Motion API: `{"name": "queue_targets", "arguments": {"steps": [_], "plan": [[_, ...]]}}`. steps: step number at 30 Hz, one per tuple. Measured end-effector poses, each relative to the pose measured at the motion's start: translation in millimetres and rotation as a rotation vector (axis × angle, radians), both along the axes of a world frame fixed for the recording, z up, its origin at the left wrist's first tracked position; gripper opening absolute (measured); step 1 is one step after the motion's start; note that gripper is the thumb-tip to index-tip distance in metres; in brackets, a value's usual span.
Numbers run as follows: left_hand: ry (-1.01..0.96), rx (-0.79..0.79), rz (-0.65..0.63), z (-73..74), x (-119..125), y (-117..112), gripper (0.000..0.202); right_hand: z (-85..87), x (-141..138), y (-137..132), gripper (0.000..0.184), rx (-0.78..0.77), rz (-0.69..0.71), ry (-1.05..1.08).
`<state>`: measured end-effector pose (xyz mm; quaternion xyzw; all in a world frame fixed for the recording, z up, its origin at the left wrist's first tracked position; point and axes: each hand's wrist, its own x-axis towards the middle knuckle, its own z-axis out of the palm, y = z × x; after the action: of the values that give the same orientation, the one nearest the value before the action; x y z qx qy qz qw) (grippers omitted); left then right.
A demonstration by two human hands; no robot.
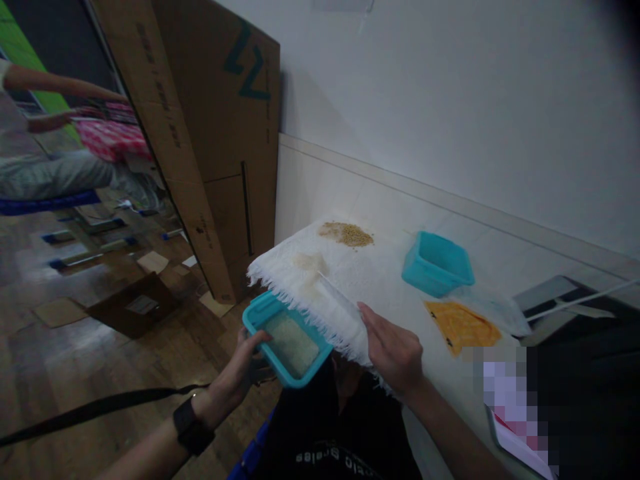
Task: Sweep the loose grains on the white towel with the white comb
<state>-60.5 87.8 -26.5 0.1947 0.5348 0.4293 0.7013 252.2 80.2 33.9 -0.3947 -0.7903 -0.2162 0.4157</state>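
Observation:
My left hand (239, 377) grips a teal plastic tub (287, 343) holding pale grains, just below the fringed edge of a white cloth (345, 280) spread on the table. My right hand (393, 350) rests on the cloth's near edge, fingers pressed together around a thin white stick (337, 295) that lies across the cloth toward a faint pale smear of grains (310, 263). A small heap of yellowish grains (349, 234) sits at the cloth's far edge. A second, empty teal tub (437, 263) stands on the cloth to the right.
An orange packet (461, 326) and a clear bag (495, 310) lie right of the tub. Tall cardboard sheets (210, 133) lean on the wall at left. Another person's arms (55, 100) show at far left above a wooden floor. A black strap (100, 405) hangs by my wrist.

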Motion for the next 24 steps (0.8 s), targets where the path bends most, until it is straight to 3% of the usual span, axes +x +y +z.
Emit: {"name": "queue_targets", "arguments": {"steps": [4,12,18,24], "plan": [[0.076,0.032,0.009,2.5,2,-1,0.056,-5.4,4,0,0.089,0.031,-0.038,-0.031],[0.090,0.028,0.000,2.8,3,-1,0.055,-10.3,-19,-31,0.086,-0.027,0.084,-0.096],[0.080,0.040,-0.018,0.6,2,-1,0.051,0.5,-14,-20,0.088,-0.004,0.047,-0.066],[0.075,0.047,-0.020,2.2,1,-2,0.049,-6.8,-15,-23,0.085,-0.001,0.064,-0.130]]}}
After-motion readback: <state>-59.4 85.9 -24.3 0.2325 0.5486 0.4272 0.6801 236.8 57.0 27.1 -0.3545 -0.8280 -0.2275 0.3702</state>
